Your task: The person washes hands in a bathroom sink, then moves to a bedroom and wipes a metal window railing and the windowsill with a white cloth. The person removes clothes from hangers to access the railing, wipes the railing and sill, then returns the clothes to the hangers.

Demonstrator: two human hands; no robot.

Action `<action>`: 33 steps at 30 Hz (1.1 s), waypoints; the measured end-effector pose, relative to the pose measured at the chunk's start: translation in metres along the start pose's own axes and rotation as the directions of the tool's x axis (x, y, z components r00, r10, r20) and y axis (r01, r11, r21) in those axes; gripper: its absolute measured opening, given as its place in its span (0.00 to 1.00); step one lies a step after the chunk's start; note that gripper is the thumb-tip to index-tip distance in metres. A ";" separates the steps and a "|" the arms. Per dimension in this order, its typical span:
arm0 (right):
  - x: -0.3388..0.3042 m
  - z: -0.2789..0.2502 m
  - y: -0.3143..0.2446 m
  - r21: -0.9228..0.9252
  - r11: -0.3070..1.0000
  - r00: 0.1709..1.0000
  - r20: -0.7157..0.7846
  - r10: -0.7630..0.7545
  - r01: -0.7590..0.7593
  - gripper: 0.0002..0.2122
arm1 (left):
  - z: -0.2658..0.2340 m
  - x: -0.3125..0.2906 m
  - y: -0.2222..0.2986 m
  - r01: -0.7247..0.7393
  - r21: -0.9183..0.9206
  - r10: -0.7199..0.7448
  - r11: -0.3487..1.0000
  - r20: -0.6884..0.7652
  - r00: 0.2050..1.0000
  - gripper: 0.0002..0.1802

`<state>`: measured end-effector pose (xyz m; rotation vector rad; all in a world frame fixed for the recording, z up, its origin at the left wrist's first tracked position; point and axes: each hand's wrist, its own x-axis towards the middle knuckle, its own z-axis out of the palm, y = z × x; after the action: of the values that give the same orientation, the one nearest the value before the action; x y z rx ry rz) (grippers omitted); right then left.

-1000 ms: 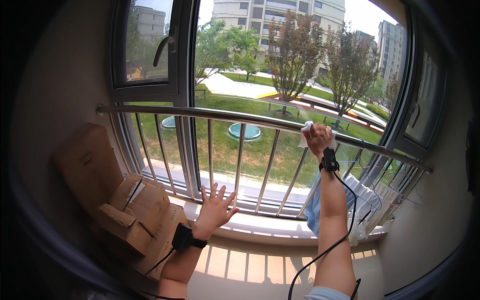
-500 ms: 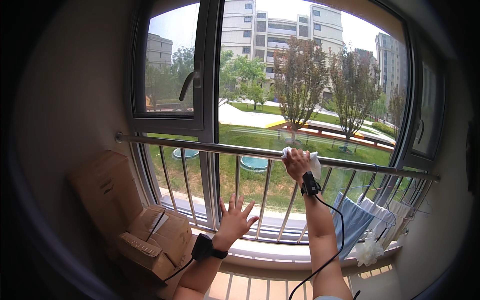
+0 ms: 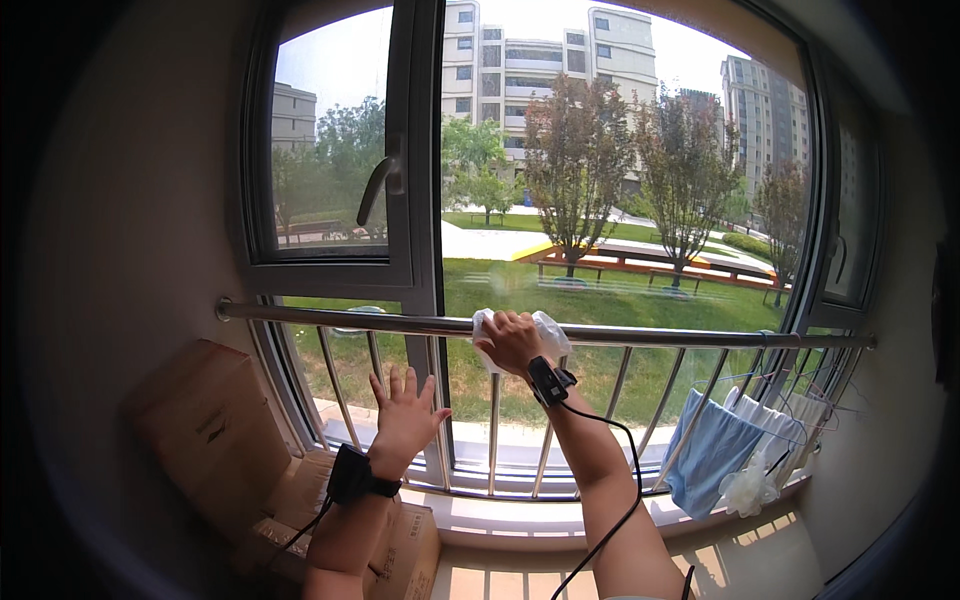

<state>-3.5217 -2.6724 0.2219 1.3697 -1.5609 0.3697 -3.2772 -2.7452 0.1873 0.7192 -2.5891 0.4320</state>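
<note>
A shiny metal railing [image 3: 660, 336] runs across the lower part of the window. My right hand [image 3: 512, 343] is wrapped over its top bar, pressing a white cloth [image 3: 550, 335] around the metal; the cloth sticks out on both sides of the fingers. My left hand [image 3: 405, 420] is held up in front of the upright bars with its fingers spread and nothing in it. Whether its fingertips touch a bar I cannot tell. Each wrist wears a black strapped device with a cable.
Cardboard boxes [image 3: 205, 450] are stacked at the left by the wall. On the railing's right end hang hangers with a blue cloth [image 3: 708, 450], white cloths and a white bath puff [image 3: 748, 488]. A window handle [image 3: 376, 190] juts out at upper left.
My right hand has slid leftward along the top bar with the white cloth. The left hand has shifted a little left and up, fingers still spread. The view has moved slightly.
</note>
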 end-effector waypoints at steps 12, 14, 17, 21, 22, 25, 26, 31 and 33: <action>-0.086 -0.043 0.086 -0.251 0.914 0.940 -0.204 0.273 -0.320 0.11 | 0.032 -0.019 -0.027 -0.235 -0.078 0.222 0.969 -0.142 0.965 0.33; -0.045 -0.015 0.036 -0.223 0.939 0.960 -0.164 0.229 -0.262 0.13 | 0.030 -0.027 -0.059 -0.186 0.000 0.185 0.983 -0.098 0.978 0.35; 0.025 0.035 -0.043 -0.153 0.983 0.988 -0.136 0.078 -0.099 0.13 | 0.023 -0.033 -0.102 -0.089 0.065 0.088 0.994 0.026 0.996 0.37; 0.104 0.095 -0.138 -0.130 0.991 0.997 -0.082 0.003 -0.014 0.14 | 0.023 -0.043 -0.149 0.006 0.138 -0.019 0.990 0.095 0.995 0.37; 0.123 0.107 -0.161 -0.116 0.993 0.998 -0.064 -0.004 -0.003 0.14 | 0.025 -0.047 -0.160 0.024 0.163 -0.044 0.986 0.120 0.992 0.37; 0.175 0.139 -0.226 -0.070 0.997 0.999 -0.043 -0.023 0.020 0.13 | 0.033 -0.059 -0.190 0.056 0.162 -0.081 0.985 0.152 0.985 0.36; 0.193 0.148 -0.248 -0.051 0.998 0.999 -0.037 -0.037 0.035 0.12 | 0.036 -0.061 -0.200 0.053 0.171 -0.083 0.984 0.169 0.982 0.36; 0.250 0.185 -0.312 0.079 0.995 0.997 0.057 -0.061 0.056 0.14 | 0.050 -0.068 -0.246 0.083 0.111 -0.085 0.990 0.015 0.996 0.35; 0.249 0.188 -0.312 0.068 0.997 0.993 0.107 -0.054 0.047 0.17 | 0.054 -0.069 -0.252 0.077 0.110 -0.071 0.991 -0.061 0.996 0.35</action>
<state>-3.3035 -3.0557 0.2222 1.4988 -1.6117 0.3228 -3.1026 -2.9441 0.1534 0.8258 -2.4922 0.5700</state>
